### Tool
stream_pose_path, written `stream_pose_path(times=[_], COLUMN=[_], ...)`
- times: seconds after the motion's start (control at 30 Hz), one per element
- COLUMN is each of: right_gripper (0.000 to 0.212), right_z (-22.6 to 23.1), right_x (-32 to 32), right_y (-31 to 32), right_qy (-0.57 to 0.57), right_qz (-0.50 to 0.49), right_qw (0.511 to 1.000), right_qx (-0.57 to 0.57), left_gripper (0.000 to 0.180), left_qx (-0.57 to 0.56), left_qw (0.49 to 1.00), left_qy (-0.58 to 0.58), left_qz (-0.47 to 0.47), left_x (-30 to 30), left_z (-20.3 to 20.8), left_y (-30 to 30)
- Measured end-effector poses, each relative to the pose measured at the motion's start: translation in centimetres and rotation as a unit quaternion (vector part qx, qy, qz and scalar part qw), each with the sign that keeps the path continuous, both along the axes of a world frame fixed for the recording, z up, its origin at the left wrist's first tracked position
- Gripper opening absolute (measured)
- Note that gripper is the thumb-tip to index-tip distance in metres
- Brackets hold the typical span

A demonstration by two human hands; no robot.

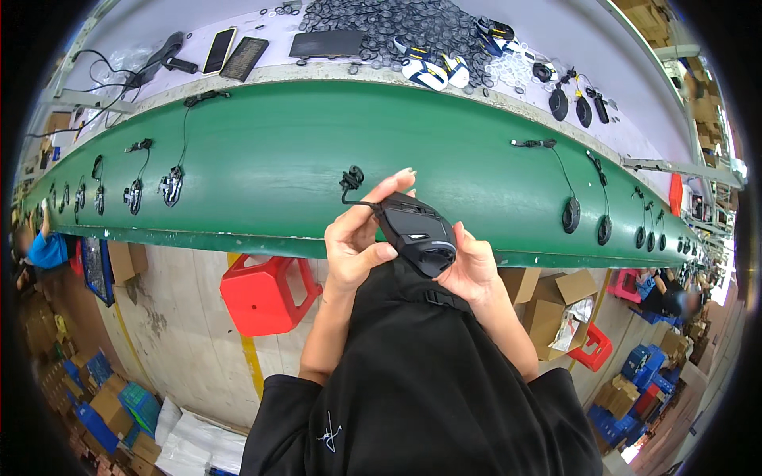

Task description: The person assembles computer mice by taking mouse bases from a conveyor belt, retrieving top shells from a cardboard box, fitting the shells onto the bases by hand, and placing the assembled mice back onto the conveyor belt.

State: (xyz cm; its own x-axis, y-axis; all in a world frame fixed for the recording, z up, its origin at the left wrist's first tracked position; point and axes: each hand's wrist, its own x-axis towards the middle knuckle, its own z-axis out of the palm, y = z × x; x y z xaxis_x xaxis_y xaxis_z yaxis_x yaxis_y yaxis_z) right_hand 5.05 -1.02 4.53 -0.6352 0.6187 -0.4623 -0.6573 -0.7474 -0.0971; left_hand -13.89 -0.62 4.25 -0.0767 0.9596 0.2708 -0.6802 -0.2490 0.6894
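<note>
A black computer mouse [414, 232] is held up between my two hands, over the near edge of the green belt. My left hand [357, 242] grips its cable end, fingers along the far side and thumb on the near side. At the mouse's other end, my right hand [473, 266] closes its fingers against the body. From the mouse a black cable runs left past my left fingers to a bundled coil [352, 178] above the green surface. Part of the right fingers is hidden behind the mouse.
Mice with bundled cables lie along the belt [286, 143], some without covers at left [171, 185], finished-looking ones at right [571, 214]. The shelf beyond carries a heap of small dark rings [381, 28] and a phone [220, 51]. A red stool [266, 295] and cardboard box [556, 309] stand below.
</note>
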Motion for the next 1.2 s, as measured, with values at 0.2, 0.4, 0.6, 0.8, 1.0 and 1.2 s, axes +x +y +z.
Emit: stream_pose_path(times=[0.2,0.4,0.6,0.8,1.0,1.2], right_gripper=[0.041,0.050,0.060,0.065,0.064,0.051], right_z=[0.0,-0.8,-2.4,3.1,5.6,5.7], right_x=[0.0,-0.2,-0.6,-2.1,-3.9,-5.1], right_y=[0.1,-0.1,-1.0,-0.3,-1.3,-0.1], right_qy=[0.017,0.179,0.237,-0.190,-0.609,-0.631], right_qz=[0.015,0.067,0.084,0.037,-0.001,-0.078], right_qw=[0.999,0.979,0.965,0.933,0.501,0.450], right_qx=[-0.029,-0.064,-0.071,0.303,0.616,0.627], left_gripper=[0.073,0.049,0.045,0.045,0.039,0.038], left_qx=[0.021,0.028,0.041,-0.021,-0.086,-0.115], left_qw=[0.993,0.998,0.997,0.996,0.984,0.976], left_qy=[0.117,0.018,-0.060,-0.069,-0.120,-0.113], left_qz=[0.029,0.054,0.008,0.042,0.100,0.147], left_x=[-0.7,0.4,-0.1,-1.1,-0.3,-0.6], left_z=[0.6,1.2,0.5,0.3,0.7,1.0], left_y=[-0.1,-0.1,-0.2,-0.9,-1.0,-0.6])
